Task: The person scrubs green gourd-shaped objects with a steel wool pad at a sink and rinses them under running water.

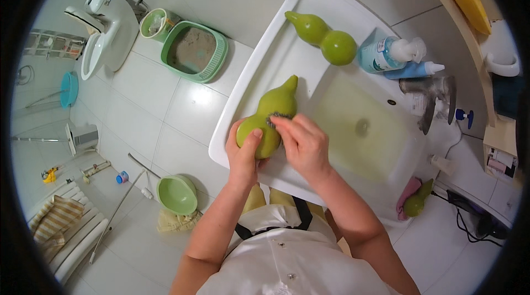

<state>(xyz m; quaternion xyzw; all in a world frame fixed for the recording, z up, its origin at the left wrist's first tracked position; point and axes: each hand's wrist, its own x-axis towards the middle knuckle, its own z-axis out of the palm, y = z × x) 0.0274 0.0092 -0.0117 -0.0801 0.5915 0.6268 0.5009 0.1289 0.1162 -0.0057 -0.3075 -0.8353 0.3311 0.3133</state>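
My left hand (244,152) grips the round lower bulb of a green bottle gourd (275,104), its thumb lying across the skin. The gourd's stem end points away from me, above the sink's left ledge. Between the fingers of my right hand (304,143) is a grey metal scouring pad (278,117), pressed against the gourd's narrow waist. A second green bottle gourd (322,38) lies on the far part of the ledge. Pale yellowish water stands in the basin of the white sink (225,129), with the drain visible beneath it.
Past the basin stand a blue pump bottle (383,54), a blue squeeze bottle (408,70) and the faucet (430,92). Another gourd (414,206) rests by a pink cloth (408,195) at right. On the floor are a green litter tray (213,65) and a green basin (177,195).
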